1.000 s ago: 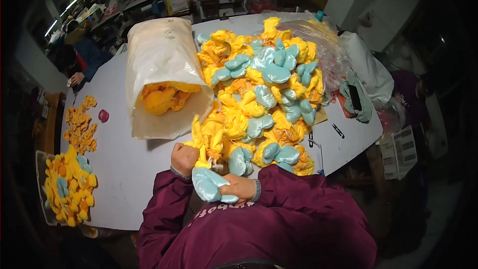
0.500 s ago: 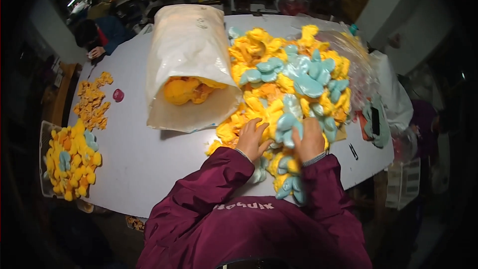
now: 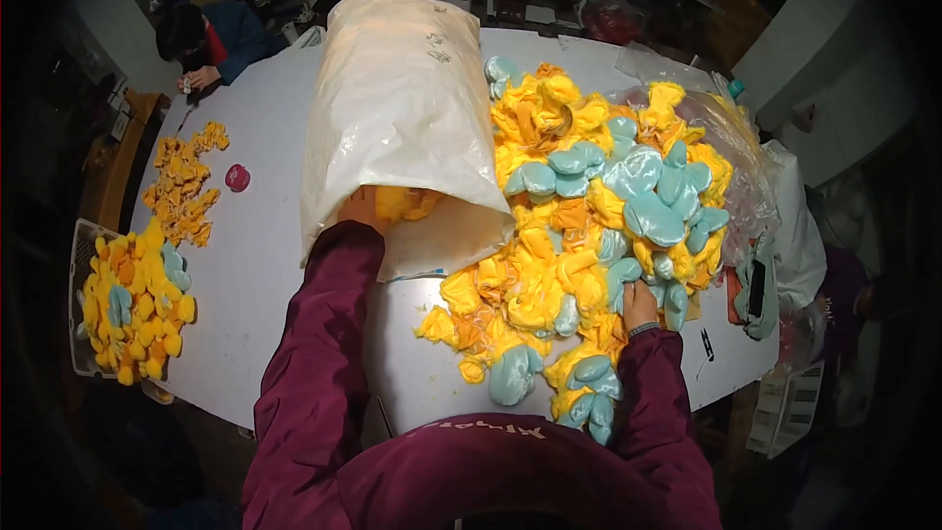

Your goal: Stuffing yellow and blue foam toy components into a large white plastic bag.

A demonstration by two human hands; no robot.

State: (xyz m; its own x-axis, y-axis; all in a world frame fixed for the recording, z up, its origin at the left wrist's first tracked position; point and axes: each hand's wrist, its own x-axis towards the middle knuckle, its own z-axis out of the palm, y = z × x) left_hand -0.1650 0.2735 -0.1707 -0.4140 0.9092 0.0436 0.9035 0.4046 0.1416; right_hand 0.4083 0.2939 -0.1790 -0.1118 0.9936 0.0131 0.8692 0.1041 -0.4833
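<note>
A big white woven sack (image 3: 407,108) lies on the table with its mouth toward me. My left hand (image 3: 363,208) reaches into that mouth, beside a yellow fabric piece (image 3: 404,202) inside; its fingers are mostly hidden. To the right spreads a heap of yellow fabric pieces (image 3: 535,270), with some orange ones among them and shiny teal padded pieces (image 3: 653,218) on top. My right hand (image 3: 640,306) is at the near right side of the heap, against a teal piece (image 3: 620,278). Its fingertips are hidden among the pieces, so a grip cannot be made out.
A basket (image 3: 82,353) piled with yellow and teal pieces stands at the left edge. Small orange scraps (image 3: 182,186) and a round dark-pink object (image 3: 237,178) lie nearby. Thread snips (image 3: 706,344) and a phone-like object (image 3: 757,290) lie at right. Another person (image 3: 231,39) sits far left.
My left hand has moved left from the heap into the sack's mouth. My right hand has shifted slightly right and nearer along the heap. The view has shifted a little.
</note>
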